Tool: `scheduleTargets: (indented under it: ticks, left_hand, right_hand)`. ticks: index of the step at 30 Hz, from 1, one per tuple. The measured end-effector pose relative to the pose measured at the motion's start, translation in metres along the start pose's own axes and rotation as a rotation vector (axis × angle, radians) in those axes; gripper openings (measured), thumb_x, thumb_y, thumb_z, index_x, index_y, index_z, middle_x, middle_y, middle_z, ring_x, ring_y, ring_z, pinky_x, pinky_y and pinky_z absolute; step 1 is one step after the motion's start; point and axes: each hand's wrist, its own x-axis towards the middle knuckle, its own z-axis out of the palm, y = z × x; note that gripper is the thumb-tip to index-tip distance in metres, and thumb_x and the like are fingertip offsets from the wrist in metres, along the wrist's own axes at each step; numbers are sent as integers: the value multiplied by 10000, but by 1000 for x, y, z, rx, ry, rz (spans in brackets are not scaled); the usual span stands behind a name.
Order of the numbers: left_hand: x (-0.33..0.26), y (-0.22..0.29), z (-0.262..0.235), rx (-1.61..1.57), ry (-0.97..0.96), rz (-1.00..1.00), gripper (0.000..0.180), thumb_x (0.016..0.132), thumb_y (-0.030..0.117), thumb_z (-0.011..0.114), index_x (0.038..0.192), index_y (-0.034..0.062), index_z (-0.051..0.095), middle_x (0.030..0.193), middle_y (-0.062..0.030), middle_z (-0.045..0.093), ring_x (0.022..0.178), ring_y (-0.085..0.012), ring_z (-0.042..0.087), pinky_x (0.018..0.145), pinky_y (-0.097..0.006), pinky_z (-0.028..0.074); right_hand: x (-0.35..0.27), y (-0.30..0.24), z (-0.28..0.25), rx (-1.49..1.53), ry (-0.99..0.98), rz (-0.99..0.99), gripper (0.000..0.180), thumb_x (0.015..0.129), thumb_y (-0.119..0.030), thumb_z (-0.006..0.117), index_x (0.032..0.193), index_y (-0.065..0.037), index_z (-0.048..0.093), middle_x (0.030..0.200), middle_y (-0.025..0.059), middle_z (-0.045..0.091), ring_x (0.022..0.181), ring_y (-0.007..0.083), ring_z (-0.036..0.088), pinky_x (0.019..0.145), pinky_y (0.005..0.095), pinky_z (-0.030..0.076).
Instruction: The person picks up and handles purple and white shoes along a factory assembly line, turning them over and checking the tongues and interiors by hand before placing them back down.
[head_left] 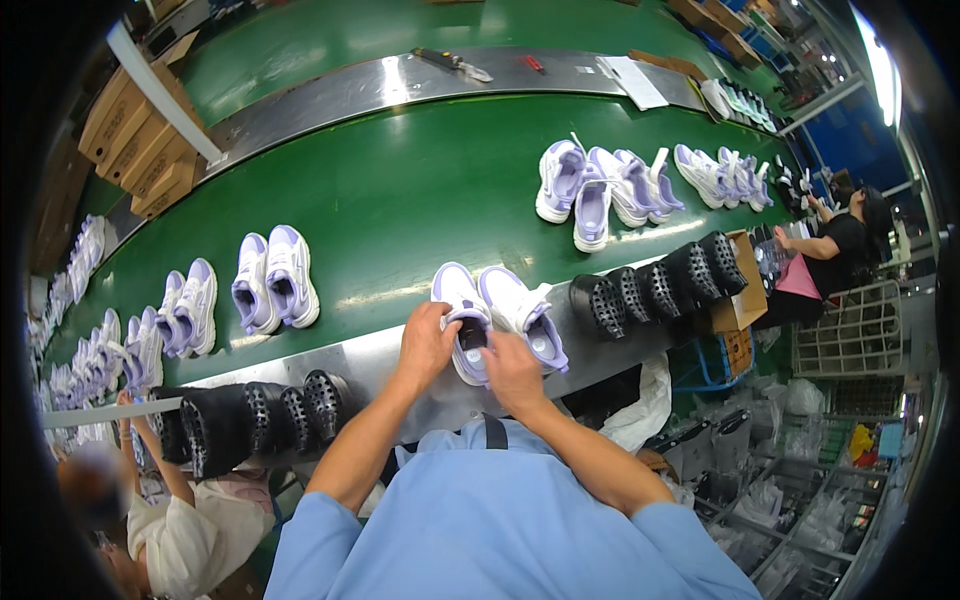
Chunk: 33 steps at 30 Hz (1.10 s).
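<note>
Left hand (426,338) and right hand (514,370) curl inward.

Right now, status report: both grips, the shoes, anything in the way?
Left grip closed on left shoe; right grip at its opening, closure unclear. Right shoe beside it, both toes pointing away. Black perforated forms either side; none blocking the shoes.

Shot from head height, wide fisheye, facing steeply down over a blue shirt (480,530), close above left hand (428,342) and right hand (514,372), across a green desk (420,180)
</note>
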Motion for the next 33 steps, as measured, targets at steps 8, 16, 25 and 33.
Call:
scheduleTargets:
  ticks: [8,16,25,33]
  left_hand:
    - [-55,17,31,-101,-129,-561,470,842,210,821,1168,16,543,903,-235,685,880,-427,683,784,-530,526]
    - [-64,48,-4,200,-76,60,440,828,138,802,1209,49,601,1036,-206,645,1004,-397,617,861,-505,512]
    - [-44,82,42,302,-464,-98,744,795,201,843,1431,85,475,1015,-262,657,1007,-443,621,845,-516,536]
    - [-14,81,43,583,-364,-7,480,836,308,823,1228,106,634,895,-196,638,887,-396,643,728,-505,530]
  right_hand:
    - [22,12,22,-134,-473,487,435,1013,-372,642,1067,54,572,841,305,710,802,491,717,732,565,560]
    - [17,10,-39,-36,-374,310,363,976,-314,670,1006,38,587,944,282,676,892,478,685,762,566,532]
    - [-14,77,-15,9,-544,554,312,883,-131,641,1097,93,608,1103,317,650,1017,499,659,924,553,529]
    - [64,78,-41,146,-1026,411,518,917,-246,685,1336,45,594,1206,310,684,1160,490,642,1020,524,509]
